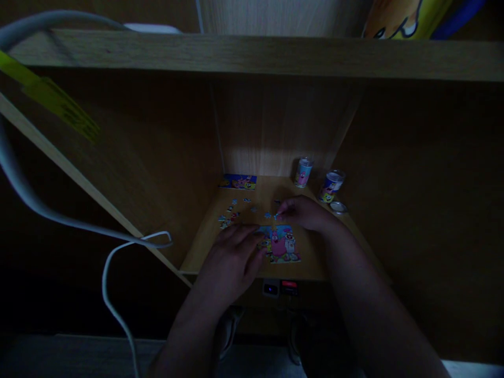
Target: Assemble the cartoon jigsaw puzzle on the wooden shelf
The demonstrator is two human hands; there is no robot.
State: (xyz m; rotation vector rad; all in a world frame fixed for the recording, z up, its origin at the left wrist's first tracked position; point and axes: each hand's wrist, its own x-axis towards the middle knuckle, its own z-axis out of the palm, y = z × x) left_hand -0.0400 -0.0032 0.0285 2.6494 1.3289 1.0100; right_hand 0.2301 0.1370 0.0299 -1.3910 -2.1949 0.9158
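A partly joined jigsaw puzzle (279,244) with pink and white cartoon figures lies near the front edge of the wooden shelf (315,260). My left hand (236,252) rests at its left side, fingers stretched out and apart, covering part of it. Just above the puzzle's top edge, my right hand (297,211) pinches a small light-blue puzzle piece (276,216). Beside that piece lies a loose blue puzzle piece (268,215). Several more loose pieces (233,216) are scattered to the left, some close to my left fingers.
A small tin (303,172) and a second tin (331,186) stand at the back right, with a round lid (338,207) near them. A picture card (238,181) lies at the back left. An upper board (252,55) crosses above; a white cable (106,278) hangs left.
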